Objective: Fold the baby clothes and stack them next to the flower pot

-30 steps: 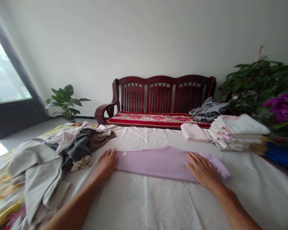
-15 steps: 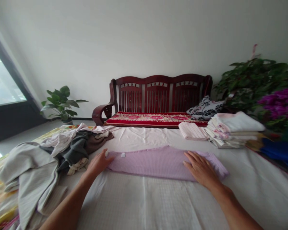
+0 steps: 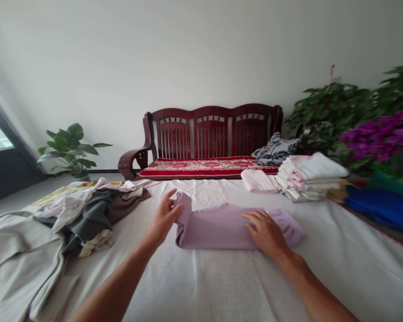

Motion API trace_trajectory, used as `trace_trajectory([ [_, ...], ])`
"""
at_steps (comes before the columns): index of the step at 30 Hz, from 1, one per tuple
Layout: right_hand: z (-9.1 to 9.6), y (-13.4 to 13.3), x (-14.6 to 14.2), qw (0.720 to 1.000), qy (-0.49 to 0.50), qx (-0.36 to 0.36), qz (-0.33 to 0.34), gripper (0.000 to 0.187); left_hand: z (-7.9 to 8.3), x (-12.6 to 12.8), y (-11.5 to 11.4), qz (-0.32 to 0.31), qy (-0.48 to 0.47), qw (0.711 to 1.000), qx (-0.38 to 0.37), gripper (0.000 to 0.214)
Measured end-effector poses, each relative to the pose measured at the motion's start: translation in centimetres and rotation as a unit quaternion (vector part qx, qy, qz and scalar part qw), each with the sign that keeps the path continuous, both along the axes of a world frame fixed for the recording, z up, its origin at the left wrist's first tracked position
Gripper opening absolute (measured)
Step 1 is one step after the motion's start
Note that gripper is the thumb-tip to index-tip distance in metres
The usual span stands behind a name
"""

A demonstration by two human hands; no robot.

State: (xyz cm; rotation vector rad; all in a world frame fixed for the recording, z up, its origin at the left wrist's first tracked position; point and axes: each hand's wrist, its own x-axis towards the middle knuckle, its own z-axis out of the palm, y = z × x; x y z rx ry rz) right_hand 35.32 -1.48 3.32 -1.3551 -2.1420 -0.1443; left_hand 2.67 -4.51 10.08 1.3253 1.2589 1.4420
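Note:
A lilac knitted cloth (image 3: 218, 228) lies folded lengthwise on the white sheet (image 3: 221, 286) in front of me. My left hand (image 3: 163, 219) pinches the cloth's left end and holds it lifted and turned towards the right. My right hand (image 3: 265, 232) lies flat on the right half of the cloth, fingers stretched out, pressing it down.
A heap of unfolded grey, brown and white clothes (image 3: 70, 214) lies at the left. Folded laundry (image 3: 309, 176) and a pink folded cloth (image 3: 258, 181) are stacked at the back right. Behind stand a wooden bench (image 3: 208, 143), potted plants (image 3: 352, 120) and a blue item (image 3: 379, 205).
My left hand has closed on the cloth's left end and raised it, bringing it rightwards over the cloth. My right hand stays on the right part. The view has turned to the right.

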Motion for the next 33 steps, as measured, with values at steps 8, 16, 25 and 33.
trace_trajectory([
  [8, 0.3, -1.6, -2.6, 0.992, 0.044, -0.113, 0.044, 0.03, -5.0, 6.3, 1.0, -0.103, 0.118, 0.986, -0.06, 0.057],
  [16, 1.1, -1.9, -4.5, 0.99, -0.015, -0.137, -0.041, 0.038, -6.3, 2.8, 1.3, 0.01, 0.475, 0.879, 0.045, 0.044],
  [25, 1.8, -1.9, -7.8, 0.983, -0.046, -0.143, -0.105, 0.038, -8.8, 4.2, 0.3, -0.01, 0.563, 0.826, 0.027, 0.053],
  [33, 2.3, 0.1, -9.5, 0.955, 0.067, -0.264, -0.118, 0.021, -9.5, 3.7, 0.7, 0.04, 0.434, 0.897, 0.075, 0.052],
])
